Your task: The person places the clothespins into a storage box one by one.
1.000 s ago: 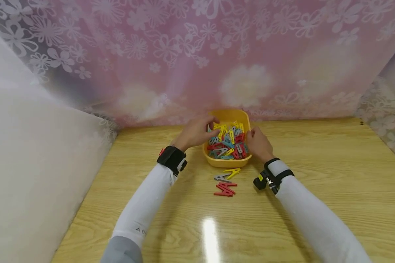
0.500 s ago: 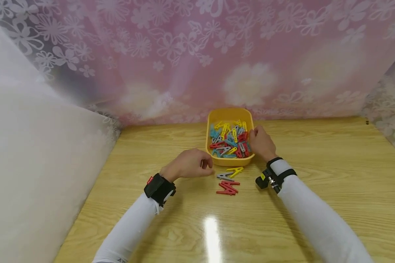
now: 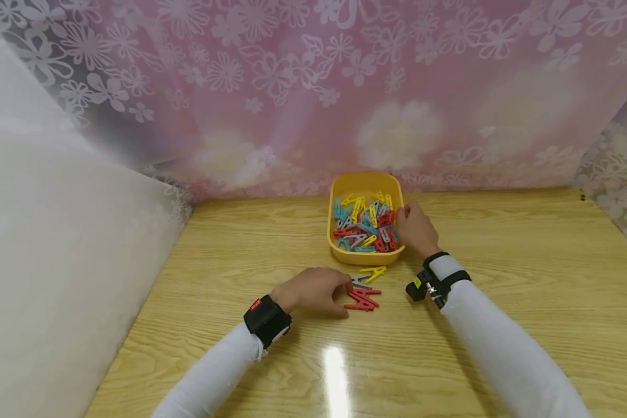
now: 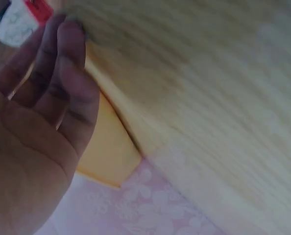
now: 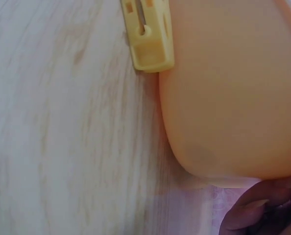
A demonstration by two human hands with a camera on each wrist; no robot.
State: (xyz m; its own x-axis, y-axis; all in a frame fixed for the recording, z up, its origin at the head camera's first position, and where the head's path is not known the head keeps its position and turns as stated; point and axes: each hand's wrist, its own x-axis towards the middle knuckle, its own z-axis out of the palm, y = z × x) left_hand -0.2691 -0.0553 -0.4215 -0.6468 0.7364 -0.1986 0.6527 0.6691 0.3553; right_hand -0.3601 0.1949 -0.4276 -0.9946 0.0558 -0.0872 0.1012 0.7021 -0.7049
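Observation:
My left hand (image 3: 313,291) is low over the table, its fingertips and thumb spread apart beside the red clothespins (image 3: 363,299). In the left wrist view the fingers (image 4: 79,93) are loosely bent and the palm holds nothing. Just behind the red ones lie a grey clothespin (image 3: 362,282) and a yellow clothespin (image 3: 373,273). A yellow plastic basin (image 3: 339,254) holds many clothespins (image 3: 366,223) in yellow, red, blue and grey. My right hand (image 3: 417,229) grips the basin's right rim; its curled fingers (image 5: 251,210) show at the rim in the right wrist view.
The wooden table (image 3: 491,325) ends at the back against a pink flowered cloth (image 3: 292,116). A white cloth wall (image 3: 57,232) bounds the left side. The basin stands close to the back edge.
My left hand has left the basin, come forward over the table, and lowered to the red clothespins, its fingers spreading. The right hand stays on the rim.

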